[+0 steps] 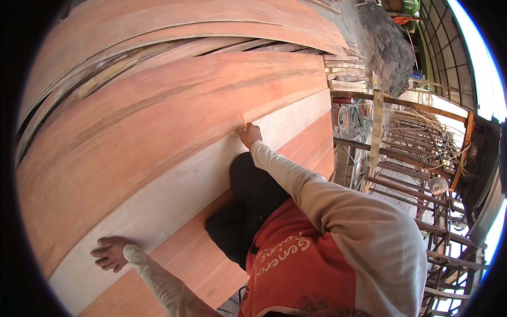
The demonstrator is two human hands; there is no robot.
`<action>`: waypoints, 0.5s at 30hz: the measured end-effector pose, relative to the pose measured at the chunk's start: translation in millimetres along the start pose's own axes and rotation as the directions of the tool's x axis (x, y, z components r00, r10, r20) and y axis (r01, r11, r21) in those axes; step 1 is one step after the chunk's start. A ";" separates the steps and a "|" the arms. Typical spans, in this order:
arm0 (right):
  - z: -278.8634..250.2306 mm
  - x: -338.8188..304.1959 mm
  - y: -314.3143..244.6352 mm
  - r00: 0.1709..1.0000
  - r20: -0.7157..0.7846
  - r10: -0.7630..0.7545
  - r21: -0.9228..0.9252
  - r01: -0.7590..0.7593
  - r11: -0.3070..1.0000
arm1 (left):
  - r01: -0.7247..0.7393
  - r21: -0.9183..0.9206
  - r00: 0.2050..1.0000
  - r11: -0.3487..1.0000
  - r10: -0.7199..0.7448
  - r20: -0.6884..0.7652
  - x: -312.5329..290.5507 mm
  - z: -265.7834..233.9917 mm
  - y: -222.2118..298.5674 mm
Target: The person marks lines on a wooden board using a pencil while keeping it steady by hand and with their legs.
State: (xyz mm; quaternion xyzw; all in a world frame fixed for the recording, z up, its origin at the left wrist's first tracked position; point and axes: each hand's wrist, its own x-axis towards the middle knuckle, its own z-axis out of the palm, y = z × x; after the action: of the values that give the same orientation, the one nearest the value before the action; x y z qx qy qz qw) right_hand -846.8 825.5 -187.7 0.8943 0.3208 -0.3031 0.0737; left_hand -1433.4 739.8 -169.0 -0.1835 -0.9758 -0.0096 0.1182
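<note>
My left hand lies flat with fingers spread on a long pale plywood strip, close to its lower left end. Farther along the same strip, my right hand pinches a thin orange pencil at the strip's far edge. The pencil points up from the fingers; its tip is hidden by them. Beneath the strip is a wide reddish plywood sheet, showing on both sides of it. My bent knee in dark trousers rests over the strip between the two hands.
Beyond the sheet are stacked timber lengths and another curved-looking plywood sheet. Short wood ends stick out past the far right edge. To the right stand wooden framing, coiled hose and a large grey rock-like mound.
</note>
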 end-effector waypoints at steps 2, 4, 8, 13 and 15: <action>15.4 -11.0 -6.7 0.999 -0.047 -0.017 -0.054 0.014 0.998 | 0.001 0.002 1.000 1.000 -0.001 0.006 -3.7 -0.8 3.6; 14.3 -13.9 -13.1 0.995 -0.086 -0.044 -0.109 0.034 0.993 | -0.010 0.028 1.000 1.000 0.011 -0.024 -5.9 0.0 4.0; 1.2 -5.1 -18.6 1.000 -0.005 -0.016 -0.109 0.015 0.994 | -0.006 0.034 0.999 0.999 0.007 -0.050 -11.3 -0.6 9.3; 5.5 9.9 -6.7 0.956 0.081 -0.281 -0.008 0.282 0.959 | -0.190 0.015 0.976 0.982 0.190 -0.106 26.0 -9.4 -41.7; -8.5 3.5 10.7 0.969 -0.057 -0.241 0.257 0.247 0.934 | -0.354 -0.309 0.934 0.883 0.350 -0.070 49.3 -31.7 -44.3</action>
State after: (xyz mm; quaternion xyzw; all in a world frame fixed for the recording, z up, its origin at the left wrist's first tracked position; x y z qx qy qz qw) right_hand -833.8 821.7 -183.6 0.8531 0.3873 -0.3385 -0.0872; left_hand -1486.8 714.0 -125.6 -0.3741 -0.9112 -0.1455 0.0928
